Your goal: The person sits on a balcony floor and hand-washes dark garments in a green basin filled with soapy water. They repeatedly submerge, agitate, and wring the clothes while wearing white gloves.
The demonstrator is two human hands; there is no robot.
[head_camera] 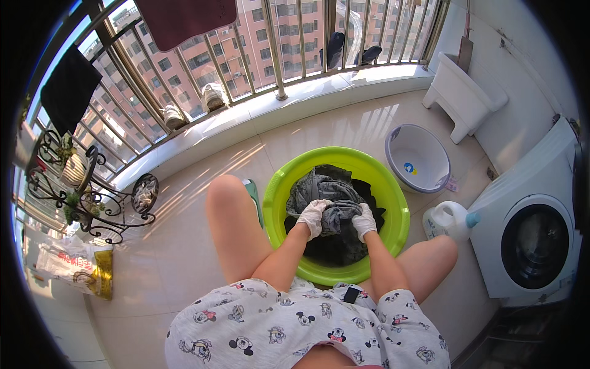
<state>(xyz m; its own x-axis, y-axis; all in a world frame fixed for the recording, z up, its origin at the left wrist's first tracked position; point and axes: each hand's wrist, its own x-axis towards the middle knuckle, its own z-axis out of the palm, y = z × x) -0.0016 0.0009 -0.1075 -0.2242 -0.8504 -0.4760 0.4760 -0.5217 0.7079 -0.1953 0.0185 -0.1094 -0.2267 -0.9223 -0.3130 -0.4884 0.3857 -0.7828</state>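
A large lime-green plastic basin stands on the floor between my knees. Inside it lie a grey patterned garment and darker black clothes. My left hand, in a thin white glove, grips a bunched part of the grey garment. On the same cloth, a little to the right, my gloved right hand is closed, with a wrinkled stretch of fabric between both hands. The fingertips are partly hidden in the folds.
Right of the basin are a white-and-purple tub, a detergent bottle and a front-loading washing machine. A white plastic washboard-like stand leans near the wall. At left are a black metal plant stand and plastic bags. Railings run ahead.
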